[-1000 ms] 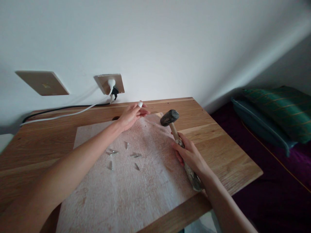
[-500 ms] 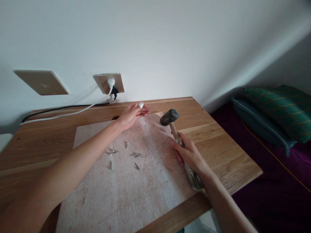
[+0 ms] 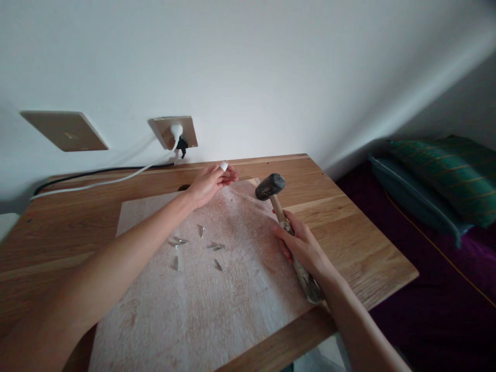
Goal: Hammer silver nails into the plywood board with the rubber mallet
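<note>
My right hand [image 3: 300,242] is wrapped around the worn handle of a mallet [image 3: 270,186] with a dark cylindrical head. The mallet's head is raised over the back right corner of a pale, wood-grained board [image 3: 186,315]. Over the board's back edge, my left hand [image 3: 213,183] has its fingers loosely stretched. A small white piece [image 3: 223,166] shows at one of its fingertips; whether it is a wrapping or a loose item is unclear. Several short silvery nails or screws [image 3: 217,247] lie scattered on the board. Small dark spots dot the board near its back edge.
The board rests on a wooden table [image 3: 349,243] against a white wall. A white cable [image 3: 101,183] and a black one run from a wall socket [image 3: 160,126] across the table's back left. At the right, pillows [image 3: 445,181] lie on purple fabric [image 3: 418,299].
My left hand has shifted very slightly left, its fingers curling in a little. My right hand and the mallet stay almost still.
</note>
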Motion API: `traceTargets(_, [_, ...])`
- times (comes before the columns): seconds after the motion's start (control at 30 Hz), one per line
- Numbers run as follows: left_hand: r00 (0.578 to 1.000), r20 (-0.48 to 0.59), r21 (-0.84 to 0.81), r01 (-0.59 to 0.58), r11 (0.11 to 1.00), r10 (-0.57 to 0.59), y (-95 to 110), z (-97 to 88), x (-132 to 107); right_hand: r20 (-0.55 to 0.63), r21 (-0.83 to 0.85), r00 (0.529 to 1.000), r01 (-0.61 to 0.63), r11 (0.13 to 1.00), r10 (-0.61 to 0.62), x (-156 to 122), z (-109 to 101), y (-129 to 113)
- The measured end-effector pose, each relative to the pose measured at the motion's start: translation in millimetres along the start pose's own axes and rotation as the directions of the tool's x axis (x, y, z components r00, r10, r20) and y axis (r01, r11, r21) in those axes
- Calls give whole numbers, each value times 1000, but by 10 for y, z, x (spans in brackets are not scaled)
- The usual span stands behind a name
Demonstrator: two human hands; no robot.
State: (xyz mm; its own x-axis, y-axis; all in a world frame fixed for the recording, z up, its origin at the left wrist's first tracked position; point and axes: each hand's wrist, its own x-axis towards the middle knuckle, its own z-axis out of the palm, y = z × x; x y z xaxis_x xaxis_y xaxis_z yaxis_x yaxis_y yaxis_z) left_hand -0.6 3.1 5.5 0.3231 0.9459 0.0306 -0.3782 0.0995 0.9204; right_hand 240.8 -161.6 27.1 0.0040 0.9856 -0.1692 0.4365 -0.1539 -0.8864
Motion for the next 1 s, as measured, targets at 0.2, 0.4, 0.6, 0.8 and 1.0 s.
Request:
traceTargets(0.2, [1000, 7, -3, 2, 1000, -2, -15, -24, 3, -3, -5, 1000, -1, 1000, 1, -5, 0, -18])
traceTargets(0.4, [999, 28, -26, -42, 999, 43, -29, -52, 8, -5, -14, 1000, 6, 1000, -6, -2, -1, -7])
traceTargets(0.6, [998, 5, -25, -63, 998, 64, -24, -54, -2, -5, -17, 1000, 9, 1000, -9, 11, -8, 38])
traceTargets(0.8, [999, 6, 12, -51, 999, 51, -35, -44, 14, 1, -2, 1000, -1, 1000, 1, 2, -4, 26])
traceTargets(1.0, [1000, -8, -12, -15, 1000, 15, -20, -33, 19, -3, 6, 1000, 7, 1000, -7, 2, -1, 17])
